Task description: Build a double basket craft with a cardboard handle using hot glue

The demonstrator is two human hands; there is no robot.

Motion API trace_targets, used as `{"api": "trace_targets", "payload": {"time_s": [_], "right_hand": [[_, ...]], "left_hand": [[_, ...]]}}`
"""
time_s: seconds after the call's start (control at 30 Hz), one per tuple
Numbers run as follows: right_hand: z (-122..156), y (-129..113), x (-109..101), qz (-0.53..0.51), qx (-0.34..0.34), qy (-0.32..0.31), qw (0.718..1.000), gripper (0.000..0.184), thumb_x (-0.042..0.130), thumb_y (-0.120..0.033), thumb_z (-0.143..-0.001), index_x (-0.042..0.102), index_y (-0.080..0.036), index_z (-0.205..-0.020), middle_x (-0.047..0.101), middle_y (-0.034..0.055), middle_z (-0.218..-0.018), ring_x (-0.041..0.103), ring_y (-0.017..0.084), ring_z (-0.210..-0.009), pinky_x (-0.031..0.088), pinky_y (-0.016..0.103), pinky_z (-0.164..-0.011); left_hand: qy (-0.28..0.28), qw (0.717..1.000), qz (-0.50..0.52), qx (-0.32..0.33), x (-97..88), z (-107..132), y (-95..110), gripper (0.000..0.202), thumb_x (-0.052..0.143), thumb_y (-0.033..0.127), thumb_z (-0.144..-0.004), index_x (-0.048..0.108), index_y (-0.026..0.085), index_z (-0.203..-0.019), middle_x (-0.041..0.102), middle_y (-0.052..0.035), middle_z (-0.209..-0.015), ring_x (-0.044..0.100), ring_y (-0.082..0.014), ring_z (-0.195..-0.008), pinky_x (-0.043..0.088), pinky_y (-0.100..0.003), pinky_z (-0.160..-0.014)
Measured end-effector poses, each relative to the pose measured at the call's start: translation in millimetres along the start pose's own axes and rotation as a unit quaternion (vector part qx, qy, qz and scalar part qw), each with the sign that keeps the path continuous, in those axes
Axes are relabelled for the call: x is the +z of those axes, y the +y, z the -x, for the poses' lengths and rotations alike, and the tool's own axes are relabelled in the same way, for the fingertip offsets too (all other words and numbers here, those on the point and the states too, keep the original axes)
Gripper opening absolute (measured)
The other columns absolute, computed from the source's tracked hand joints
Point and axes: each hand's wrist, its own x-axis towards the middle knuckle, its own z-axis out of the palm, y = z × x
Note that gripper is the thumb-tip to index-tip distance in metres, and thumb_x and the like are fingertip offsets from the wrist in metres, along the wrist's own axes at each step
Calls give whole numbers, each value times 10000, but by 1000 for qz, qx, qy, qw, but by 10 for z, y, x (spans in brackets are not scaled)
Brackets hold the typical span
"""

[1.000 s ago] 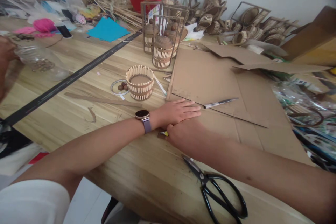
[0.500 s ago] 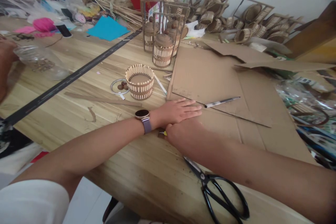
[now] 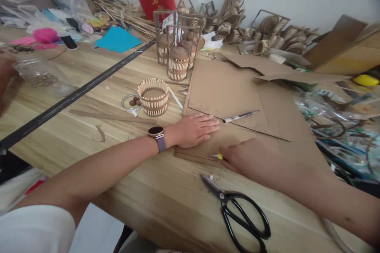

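Since a second ago the right hand (image 3: pixel 249 158) has drawn to the right along the near edge of the cardboard sheet (image 3: pixel 225 91), away from the left hand (image 3: pixel 192 129), which it then lay against; the view has also swung slightly.

Nearest, by the bench's front edge, black scissors (image 3: pixel 237 213) lie unused. Just beyond them the right hand is closed around a small yellow-tipped tool (image 3: pixel 218 156), probably a cutter, its tip on the cardboard's near edge. The forearm runs in low from the right, wrist nearly flat to the bench (image 3: pixel 74 126). The left hand lies open, palm down and fingers together, pressing the sheet just left of the tool; a watch (image 3: pixel 156 132) sits on its wrist.

This looks like a cut or score along the near edge, partway through. Carrying on would call for steady pressure from the flat hand and a straight pull of the tool.

Farther in, a pen (image 3: pixel 241 116) rests on the cardboard, and a stick-walled round basket (image 3: pixel 153 97) stands to its left. At the far left edge another person's hand (image 3: pixel 6 83) is beside a clear jar (image 3: pixel 37 77).
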Motion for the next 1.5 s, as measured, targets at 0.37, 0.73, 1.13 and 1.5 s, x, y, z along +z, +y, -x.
{"api": "trace_targets", "payload": {"time_s": [0.37,0.73,1.13,1.5], "right_hand": [[119,484,439,111,220,69,967,370,461,-304,-981,529,-132,-1301,678,155,-998,673,272,-823,450,333,-651],[917,474,639,51,48,200,977,374,482,-427,-976,611,-177,-1222,679,118,-1054,611,259,-961,476,374,-799],[1321,379,994,241,-30,237,941,263,477,-82,-928,650,-67,-1125,728,156,-1038,660,245,-952,506,340,-723],[1438,373,672,274,-9,295,915,325,404,-32,-924,626,-62,-1159,738,141,-1032,658,226,-955,492,330,-759]], "left_hand": [[106,994,-24,-21,67,65,17,437,337,281,-1017,566,42,-1302,519,-166,-1432,409,-256,-1385,319,-410,-1166],[156,978,-40,-132,-91,581,280,425,366,332,-1003,625,87,-1235,569,-174,-1378,468,-300,-1337,395,-504,-1108],[99,967,-10,-233,-102,909,500,502,387,469,-973,599,131,-1278,547,-155,-1407,527,-285,-1288,454,-460,-1062],[111,962,-241,-65,-205,463,660,407,443,101,-923,541,73,-1317,606,-202,-1312,564,-326,-1221,491,-462,-966]]}}
